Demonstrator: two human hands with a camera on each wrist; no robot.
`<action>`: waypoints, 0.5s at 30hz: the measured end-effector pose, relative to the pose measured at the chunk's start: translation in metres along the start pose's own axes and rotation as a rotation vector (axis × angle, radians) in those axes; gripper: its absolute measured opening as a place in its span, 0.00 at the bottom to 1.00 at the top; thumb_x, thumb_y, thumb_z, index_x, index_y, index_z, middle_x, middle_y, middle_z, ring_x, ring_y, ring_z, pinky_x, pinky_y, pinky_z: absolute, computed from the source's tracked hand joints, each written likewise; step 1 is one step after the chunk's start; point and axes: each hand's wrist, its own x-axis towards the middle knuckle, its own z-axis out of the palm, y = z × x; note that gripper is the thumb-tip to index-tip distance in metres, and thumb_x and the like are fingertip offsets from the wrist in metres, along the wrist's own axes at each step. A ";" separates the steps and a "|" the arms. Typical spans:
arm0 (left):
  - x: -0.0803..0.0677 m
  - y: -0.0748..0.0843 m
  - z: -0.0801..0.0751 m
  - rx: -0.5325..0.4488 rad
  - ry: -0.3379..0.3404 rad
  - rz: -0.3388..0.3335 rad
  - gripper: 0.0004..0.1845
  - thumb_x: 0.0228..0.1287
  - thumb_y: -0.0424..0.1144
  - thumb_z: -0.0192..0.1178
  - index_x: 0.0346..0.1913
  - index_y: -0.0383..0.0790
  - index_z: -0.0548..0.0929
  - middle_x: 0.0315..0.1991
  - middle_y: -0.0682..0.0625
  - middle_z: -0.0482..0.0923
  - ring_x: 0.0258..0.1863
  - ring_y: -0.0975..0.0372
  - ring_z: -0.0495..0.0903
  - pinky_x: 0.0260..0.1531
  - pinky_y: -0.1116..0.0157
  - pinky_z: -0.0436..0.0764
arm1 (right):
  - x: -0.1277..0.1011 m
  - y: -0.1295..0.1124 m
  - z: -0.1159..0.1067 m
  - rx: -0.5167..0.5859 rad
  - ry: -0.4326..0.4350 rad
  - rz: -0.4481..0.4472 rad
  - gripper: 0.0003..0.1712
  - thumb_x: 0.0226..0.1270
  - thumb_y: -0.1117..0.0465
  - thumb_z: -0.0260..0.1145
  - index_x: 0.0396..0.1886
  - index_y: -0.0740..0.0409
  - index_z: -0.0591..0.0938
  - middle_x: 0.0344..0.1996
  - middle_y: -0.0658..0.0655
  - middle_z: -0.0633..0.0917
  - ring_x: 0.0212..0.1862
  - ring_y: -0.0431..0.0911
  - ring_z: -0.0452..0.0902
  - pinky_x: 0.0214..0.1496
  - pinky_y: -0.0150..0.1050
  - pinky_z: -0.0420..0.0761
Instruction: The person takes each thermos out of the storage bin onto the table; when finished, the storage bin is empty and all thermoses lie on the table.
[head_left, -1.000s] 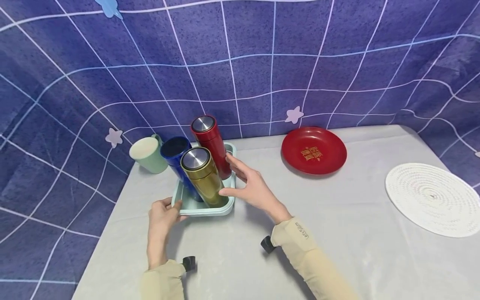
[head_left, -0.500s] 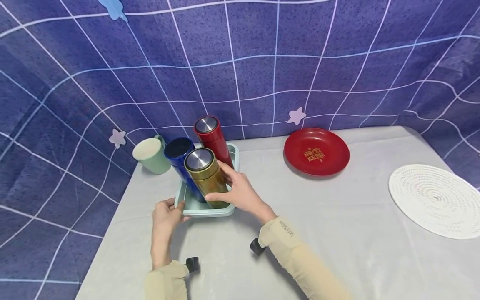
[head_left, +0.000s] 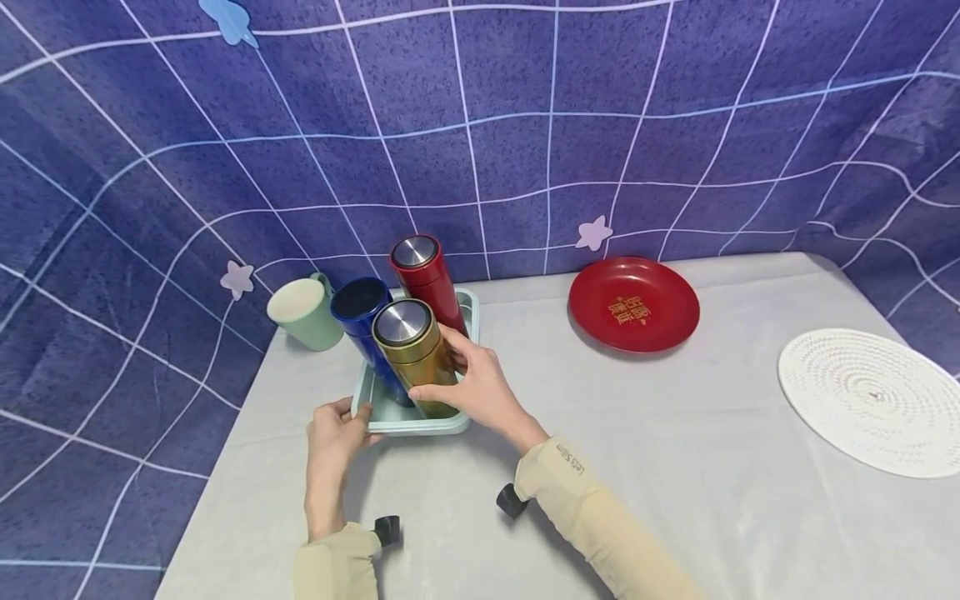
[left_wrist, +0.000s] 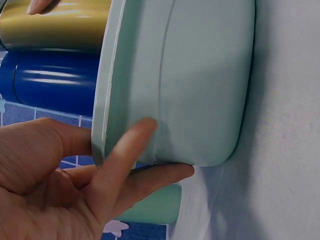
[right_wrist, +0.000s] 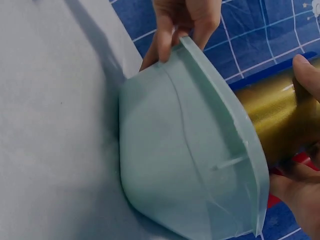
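A pale green plastic bin point(head_left: 420, 428) stands on the table, holding three upright insulated flasks. My left hand point(head_left: 333, 432) pinches its near left corner, thumb over the rim and fingers spread along the outer wall point(left_wrist: 200, 85). The gold flask point(head_left: 411, 354), silver-lidded, stands at the bin's front right. My right hand point(head_left: 483, 387) grips this flask's body from the right, thumb in front and fingers behind. Behind and left of it leans the dark-lidded blue flask point(head_left: 358, 308). At the back stands the red flask point(head_left: 433, 287). The bin's front wall hides the flasks' bases in both wrist views.
A light green mug point(head_left: 306, 315) is left of the bin, close to the patterned blue curtain point(head_left: 510, 158). To the right lie a red plate point(head_left: 667, 300) with gold lettering and a round white woven mat point(head_left: 840, 392). Pale cloth covers the table point(head_left: 637, 450).
My right hand has moved left from beside the gold flask and closed round its body. The left hand keeps its hold on the bin's corner. The flasks stay in the bin.
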 end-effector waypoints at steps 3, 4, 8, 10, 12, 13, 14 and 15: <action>0.000 0.000 0.001 -0.014 -0.002 -0.008 0.22 0.71 0.31 0.50 0.61 0.16 0.69 0.46 0.25 0.79 0.22 0.67 0.86 0.29 0.71 0.86 | -0.002 -0.006 -0.002 0.013 0.026 0.014 0.49 0.46 0.60 0.82 0.70 0.51 0.70 0.58 0.53 0.81 0.54 0.46 0.81 0.57 0.38 0.82; 0.000 0.000 0.002 -0.019 -0.003 -0.009 0.22 0.71 0.31 0.50 0.61 0.16 0.69 0.46 0.25 0.79 0.22 0.67 0.86 0.29 0.71 0.86 | -0.002 -0.008 -0.003 0.017 0.036 0.014 0.49 0.46 0.60 0.82 0.70 0.51 0.70 0.57 0.54 0.82 0.52 0.46 0.81 0.56 0.38 0.82; 0.000 0.000 0.002 -0.015 -0.005 -0.001 0.22 0.71 0.31 0.50 0.61 0.16 0.70 0.46 0.25 0.79 0.24 0.65 0.86 0.29 0.71 0.86 | -0.002 -0.019 -0.008 0.023 0.069 0.001 0.47 0.46 0.61 0.82 0.69 0.51 0.72 0.55 0.52 0.83 0.50 0.45 0.81 0.54 0.37 0.83; 0.001 0.000 0.002 -0.007 -0.006 0.003 0.22 0.71 0.31 0.50 0.61 0.17 0.70 0.47 0.25 0.79 0.25 0.65 0.86 0.30 0.71 0.86 | -0.002 -0.024 -0.011 0.029 0.082 -0.014 0.47 0.45 0.61 0.82 0.68 0.51 0.73 0.54 0.51 0.84 0.50 0.43 0.81 0.54 0.36 0.83; 0.001 0.000 0.002 -0.002 -0.005 0.005 0.22 0.71 0.31 0.50 0.61 0.17 0.70 0.47 0.25 0.79 0.25 0.64 0.86 0.30 0.71 0.86 | -0.002 -0.028 -0.013 0.036 0.090 -0.027 0.45 0.46 0.62 0.82 0.67 0.51 0.74 0.52 0.51 0.85 0.49 0.42 0.81 0.54 0.36 0.83; 0.001 -0.001 0.001 0.001 -0.006 0.005 0.22 0.71 0.32 0.50 0.61 0.17 0.70 0.48 0.25 0.79 0.26 0.64 0.86 0.30 0.71 0.86 | -0.002 -0.030 -0.014 0.039 0.096 -0.033 0.44 0.46 0.62 0.82 0.65 0.51 0.75 0.50 0.51 0.85 0.49 0.42 0.82 0.54 0.36 0.83; 0.001 -0.001 0.001 0.001 -0.007 0.006 0.22 0.71 0.32 0.50 0.61 0.17 0.70 0.48 0.25 0.79 0.26 0.64 0.86 0.30 0.71 0.86 | -0.003 -0.031 -0.015 0.044 0.103 -0.038 0.43 0.45 0.62 0.82 0.64 0.51 0.75 0.49 0.51 0.86 0.48 0.41 0.82 0.54 0.36 0.83; 0.001 -0.001 0.001 0.003 -0.008 0.003 0.22 0.71 0.32 0.50 0.61 0.17 0.70 0.48 0.25 0.79 0.26 0.64 0.86 0.30 0.71 0.86 | -0.003 -0.033 -0.015 0.048 0.109 -0.043 0.42 0.45 0.63 0.82 0.64 0.51 0.75 0.48 0.52 0.86 0.48 0.41 0.82 0.53 0.36 0.83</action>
